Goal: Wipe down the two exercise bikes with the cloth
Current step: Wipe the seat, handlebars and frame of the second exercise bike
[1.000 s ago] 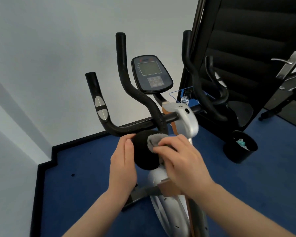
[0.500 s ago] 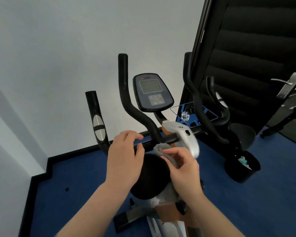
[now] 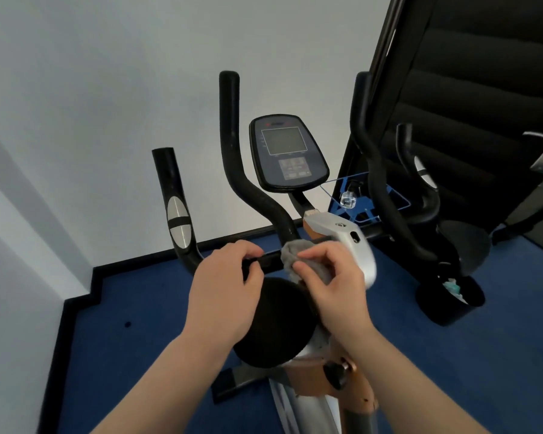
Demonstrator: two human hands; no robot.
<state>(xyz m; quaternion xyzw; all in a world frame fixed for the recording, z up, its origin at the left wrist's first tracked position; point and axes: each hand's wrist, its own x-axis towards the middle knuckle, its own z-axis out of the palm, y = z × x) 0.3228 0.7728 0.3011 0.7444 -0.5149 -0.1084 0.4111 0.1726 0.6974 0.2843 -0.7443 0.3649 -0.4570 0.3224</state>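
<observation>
While the left hand (image 3: 224, 292) curls over the black crossbar (image 3: 270, 261) of the handlebar, thumb beneath and fingers on top, the right hand (image 3: 336, 285) pinches a bunched grey cloth (image 3: 295, 253) between thumb and fingertips, pressing it against the same bar just beside the silver stem housing (image 3: 355, 245). Both grips are therefore pressed together, one on the bar, one on the cloth.

The crossbar's long axis runs left to right across the view, so the coming wipe, I judge, turns on sliding the cloth along that line: leftward toward the steadying hand, or up the nearest upright bar (image 3: 232, 145), which rises directly beyond the cloth. The right hand is the nearer to the unwiped stem and the console (image 3: 287, 153).

Counted: one cloth, two hands, one exercise bike (image 3: 320, 399) fully in view, with four upright handlebar ends and two silver pulse pads. A round black saddle (image 3: 279, 324) sits below the hands. One black bin (image 3: 452, 300) stands on the blue carpet (image 3: 138, 339) to the right. The second bike cannot be made out with certainty.
</observation>
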